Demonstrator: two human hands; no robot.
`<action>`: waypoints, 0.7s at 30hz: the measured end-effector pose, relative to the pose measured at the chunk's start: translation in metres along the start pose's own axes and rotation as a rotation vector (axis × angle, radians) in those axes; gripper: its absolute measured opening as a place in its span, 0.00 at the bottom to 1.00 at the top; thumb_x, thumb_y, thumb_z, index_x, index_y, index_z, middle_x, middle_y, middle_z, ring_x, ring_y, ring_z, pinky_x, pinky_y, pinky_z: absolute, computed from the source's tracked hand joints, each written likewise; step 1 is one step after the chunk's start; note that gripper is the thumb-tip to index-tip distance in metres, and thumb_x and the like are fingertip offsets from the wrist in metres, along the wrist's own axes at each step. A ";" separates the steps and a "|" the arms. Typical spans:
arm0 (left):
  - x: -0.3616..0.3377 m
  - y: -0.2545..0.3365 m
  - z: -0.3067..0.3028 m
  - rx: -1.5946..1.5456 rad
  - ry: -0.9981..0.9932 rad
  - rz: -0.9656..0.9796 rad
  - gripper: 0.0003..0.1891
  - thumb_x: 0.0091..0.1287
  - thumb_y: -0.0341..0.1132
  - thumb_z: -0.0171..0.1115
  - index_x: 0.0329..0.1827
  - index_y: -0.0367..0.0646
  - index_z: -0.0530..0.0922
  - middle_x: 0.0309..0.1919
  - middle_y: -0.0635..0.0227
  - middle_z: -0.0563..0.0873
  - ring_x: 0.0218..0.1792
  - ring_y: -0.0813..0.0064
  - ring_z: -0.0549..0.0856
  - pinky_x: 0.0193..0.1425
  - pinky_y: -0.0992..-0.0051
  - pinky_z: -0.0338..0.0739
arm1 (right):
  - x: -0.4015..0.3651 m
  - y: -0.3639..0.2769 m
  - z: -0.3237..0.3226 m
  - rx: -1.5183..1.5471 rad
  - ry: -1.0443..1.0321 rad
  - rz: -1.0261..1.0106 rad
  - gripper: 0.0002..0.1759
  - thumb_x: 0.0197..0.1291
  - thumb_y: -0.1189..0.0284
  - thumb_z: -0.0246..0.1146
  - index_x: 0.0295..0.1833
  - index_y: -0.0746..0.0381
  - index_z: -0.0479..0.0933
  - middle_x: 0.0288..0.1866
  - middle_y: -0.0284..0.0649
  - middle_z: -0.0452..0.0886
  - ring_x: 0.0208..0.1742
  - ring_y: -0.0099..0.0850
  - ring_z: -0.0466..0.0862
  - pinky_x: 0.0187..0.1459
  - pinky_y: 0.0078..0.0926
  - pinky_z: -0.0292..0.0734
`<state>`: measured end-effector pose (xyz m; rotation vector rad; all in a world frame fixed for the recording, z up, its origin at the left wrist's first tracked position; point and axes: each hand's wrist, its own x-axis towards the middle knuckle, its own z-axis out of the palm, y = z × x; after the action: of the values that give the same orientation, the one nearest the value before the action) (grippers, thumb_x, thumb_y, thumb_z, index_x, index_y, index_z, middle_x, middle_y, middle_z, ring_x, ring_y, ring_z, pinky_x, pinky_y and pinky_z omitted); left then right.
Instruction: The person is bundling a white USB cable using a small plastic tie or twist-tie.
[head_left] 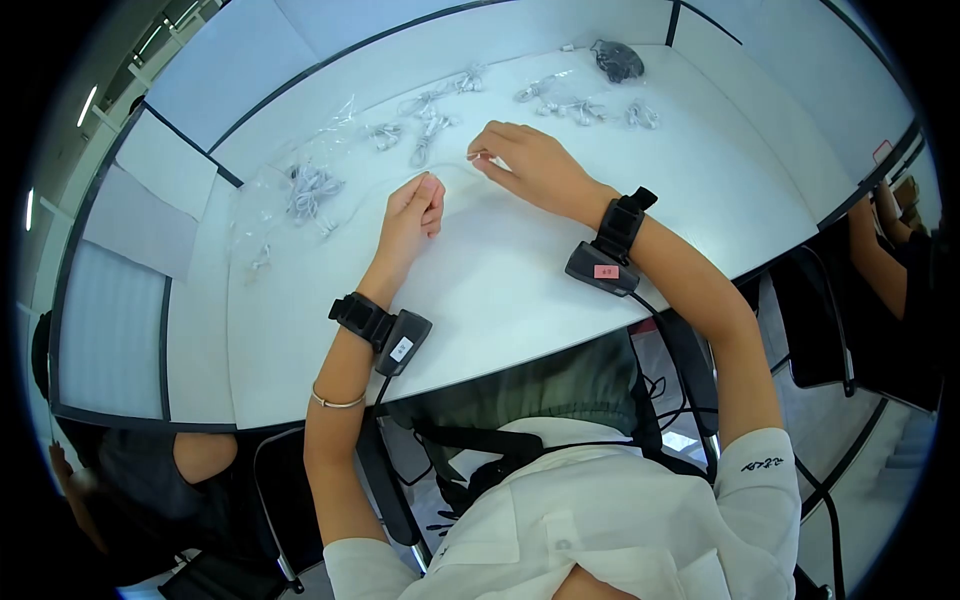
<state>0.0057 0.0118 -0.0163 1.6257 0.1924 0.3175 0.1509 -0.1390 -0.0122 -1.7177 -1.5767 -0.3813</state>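
Observation:
A thin white cable [452, 167] stretches between my two hands over the white table. My left hand [412, 212] is closed, its thumb and fingers pinching the cable. Further right and a little higher, my right hand [530, 165] grips the cable's other part between thumb and fingertips. Part of the cable seems to trail left from my left hand toward a tangled bundle of white cables [314, 192], but it is faint against the tabletop. Just beyond my hands lies a coiled white cable [430, 137].
Clear plastic bags [335, 130] lie at the left. More coiled cables [572, 108] and a dark bundle [617, 61] sit at the back. Low partitions [340, 90] border the table [530, 290]. Black devices [600, 268] with cords are strapped to both wrists. Other people sit on either side.

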 end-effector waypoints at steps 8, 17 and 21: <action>0.005 -0.005 0.003 0.424 0.220 0.459 0.18 0.74 0.41 0.43 0.26 0.38 0.68 0.26 0.67 0.76 0.36 0.76 0.74 0.47 0.77 0.66 | 0.003 -0.014 -0.002 0.598 -0.096 0.321 0.08 0.64 0.69 0.56 0.38 0.62 0.75 0.32 0.32 0.76 0.30 0.20 0.73 0.36 0.17 0.69; 0.002 -0.004 0.006 0.072 -0.079 0.169 0.19 0.74 0.45 0.42 0.33 0.38 0.72 0.26 0.65 0.78 0.24 0.77 0.79 0.30 0.78 0.73 | 0.000 -0.018 0.016 0.900 -0.159 0.368 0.10 0.65 0.73 0.54 0.50 0.64 0.70 0.28 0.32 0.76 0.29 0.18 0.73 0.36 0.16 0.69; -0.002 0.000 0.008 0.066 -0.119 0.075 0.19 0.74 0.45 0.42 0.31 0.38 0.70 0.21 0.69 0.74 0.20 0.81 0.76 0.20 0.80 0.69 | 0.000 -0.024 0.009 0.810 -0.134 0.414 0.15 0.64 0.75 0.54 0.56 0.62 0.67 0.25 0.32 0.75 0.28 0.19 0.73 0.36 0.17 0.69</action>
<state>0.0062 0.0040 -0.0167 1.7145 0.0519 0.2733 0.1257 -0.1338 -0.0103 -1.3657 -1.1666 0.5279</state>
